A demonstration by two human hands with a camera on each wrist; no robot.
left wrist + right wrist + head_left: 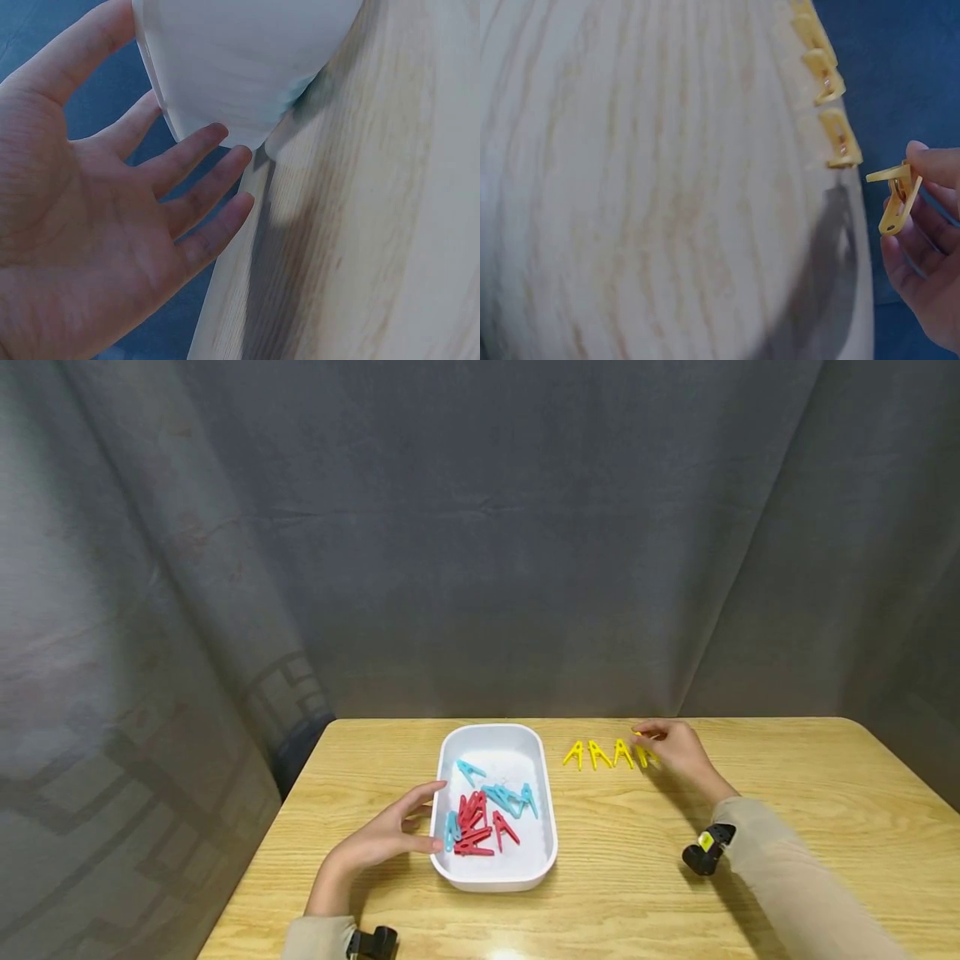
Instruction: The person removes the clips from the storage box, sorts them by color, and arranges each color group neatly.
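Observation:
A white tray (543, 810) stands on the wooden table (787, 827) and holds several red clothespins (475, 827) and blue clothespins (510, 797). My left hand (420, 827) lies beside the tray's left wall (240, 67), fingers (195, 154) straight and spread, touching or nearly touching it. Right of the tray, three yellow clothespins (597, 753) stand in a row near the table's far edge. My right hand (651, 742) pinches another yellow clothespin (895, 196) just off the row's right end (841, 139), slightly above the tabletop.
A dark grey curtain (480, 527) hangs close behind the table's far edge. Bare wood stretches to the right of the yellow row and in front of the tray. Black wrist-worn cameras (705, 852) sit on both forearms.

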